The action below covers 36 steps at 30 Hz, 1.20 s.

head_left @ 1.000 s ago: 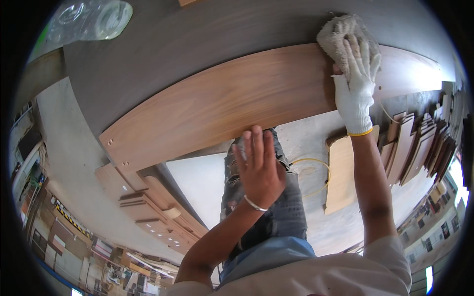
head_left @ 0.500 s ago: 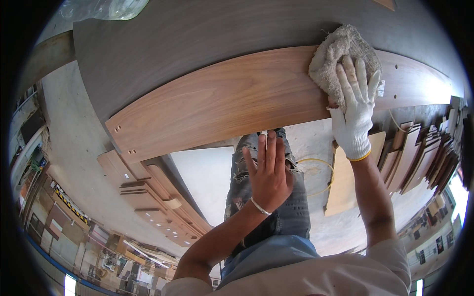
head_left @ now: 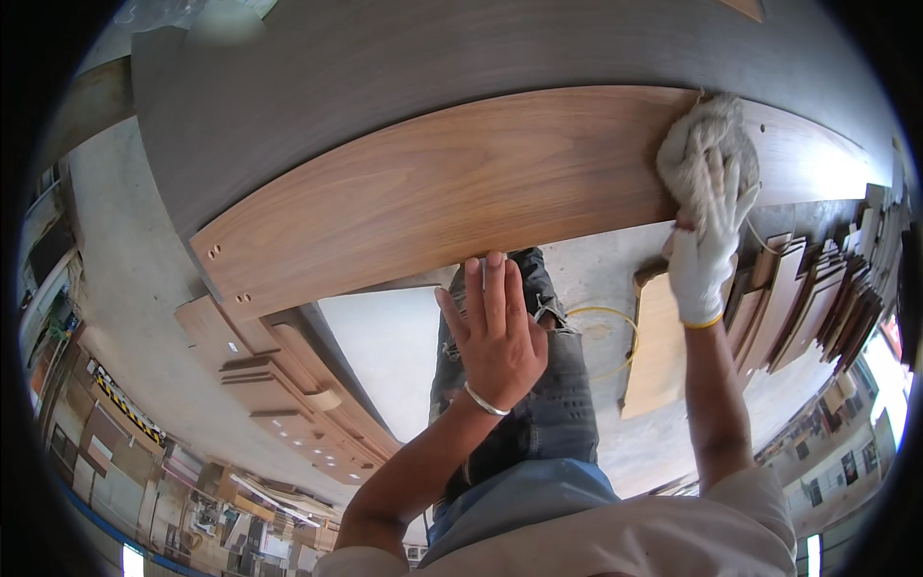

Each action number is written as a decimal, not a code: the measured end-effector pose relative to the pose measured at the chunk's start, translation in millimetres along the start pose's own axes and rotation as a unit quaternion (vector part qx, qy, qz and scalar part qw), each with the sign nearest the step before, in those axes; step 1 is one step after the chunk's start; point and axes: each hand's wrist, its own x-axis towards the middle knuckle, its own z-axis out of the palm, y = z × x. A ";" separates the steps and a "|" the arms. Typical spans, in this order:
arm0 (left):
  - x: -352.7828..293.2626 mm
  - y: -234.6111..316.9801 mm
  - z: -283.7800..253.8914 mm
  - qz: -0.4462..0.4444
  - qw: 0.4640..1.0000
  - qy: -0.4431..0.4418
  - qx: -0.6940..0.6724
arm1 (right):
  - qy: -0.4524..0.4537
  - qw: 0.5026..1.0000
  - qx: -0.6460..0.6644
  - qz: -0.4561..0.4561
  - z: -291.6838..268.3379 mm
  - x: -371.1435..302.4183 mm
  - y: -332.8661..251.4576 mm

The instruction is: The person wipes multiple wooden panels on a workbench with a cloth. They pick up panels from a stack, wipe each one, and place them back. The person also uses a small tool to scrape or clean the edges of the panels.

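Observation:
A long wood-grain board [head_left: 461, 183] lies across the grey work surface [head_left: 385, 72], with small drilled holes near its ends. Against its near edge rest the fingertips of my bare left hand [head_left: 504, 337], stretched out and holding nothing. My right hand [head_left: 707, 252], in a white knit glove with a yellow cuff, presses a bunched, greyish fluffy rag [head_left: 694, 144] onto the right part of the board. The rag hides the face of the board beneath it, and the gloved fingers lie over it.
Brown panels [head_left: 288, 385] are stacked below at the left, beside a white sheet [head_left: 385, 337]. At the right stand several dark boards [head_left: 817, 298] in a leaning row, next to a light wooden panel [head_left: 654, 346]. A yellow hose [head_left: 630, 337] curves over the floor.
My right hand and the rag have slid to the right along the board and slightly nearer to me. My left hand has shifted slightly left along the near edge.

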 end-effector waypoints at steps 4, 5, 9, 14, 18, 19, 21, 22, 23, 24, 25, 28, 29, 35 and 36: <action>-7.0 -6.9 -15.3 -0.005 0.999 -0.032 -0.042 | 0.005 0.999 0.034 0.027 16.8 -40.6 -29.8; -5.9 -10.2 -23.3 -0.008 0.996 -0.044 -0.071 | 0.008 0.999 0.033 0.031 30.3 -48.3 -42.7; 45.0 -69.5 -69.5 0.011 0.992 0.123 -0.029 | -0.057 0.990 0.097 -0.080 72.6 -57.5 -154.7; 138.5 -182.2 -112.2 0.060 0.979 0.132 0.146 | -0.032 0.971 0.127 -0.202 93.0 -41.4 -202.4; 118.6 -235.6 -117.8 0.062 0.984 0.098 0.137 | -0.105 0.990 0.089 -0.028 42.9 -36.8 -83.0; 120.6 -232.1 -117.0 0.064 0.984 0.102 0.129 | -0.098 0.994 0.049 0.012 29.8 -39.0 -61.3; 126.9 -226.1 -114.3 0.081 0.985 0.099 0.116 | -0.032 0.997 -0.070 0.029 28.4 -33.7 -72.7; 128.6 -225.0 -111.7 0.093 0.985 0.094 0.114 | -0.086 0.996 0.025 0.005 48.8 -48.4 -87.7; 135.1 -222.4 -109.4 0.108 0.983 0.094 0.112 | -0.092 0.994 0.035 -0.055 72.2 -62.4 -119.5; 140.2 -222.1 -109.4 0.117 0.983 0.091 0.110 | -0.061 0.988 0.096 -0.101 92.4 -64.7 -154.4; 142.0 -220.6 -109.8 0.125 0.983 0.085 0.106 | -0.023 0.984 0.103 -0.146 106.2 -60.7 -182.7; 136.3 -224.9 -112.4 0.127 0.984 0.074 0.096 | -0.040 0.947 0.245 -0.202 89.0 -28.3 -225.8; 134.7 -226.2 -112.7 0.133 0.984 0.074 0.093 | -0.054 0.956 0.210 -0.199 87.0 -32.7 -205.8; 130.9 -222.7 -113.9 0.136 0.982 0.074 0.109 | -0.008 0.997 -0.038 -0.072 29.5 -56.2 -22.6; 131.0 -221.5 -113.3 0.139 0.981 0.075 0.117 | -0.012 0.997 -0.053 -0.053 28.0 -58.1 -23.6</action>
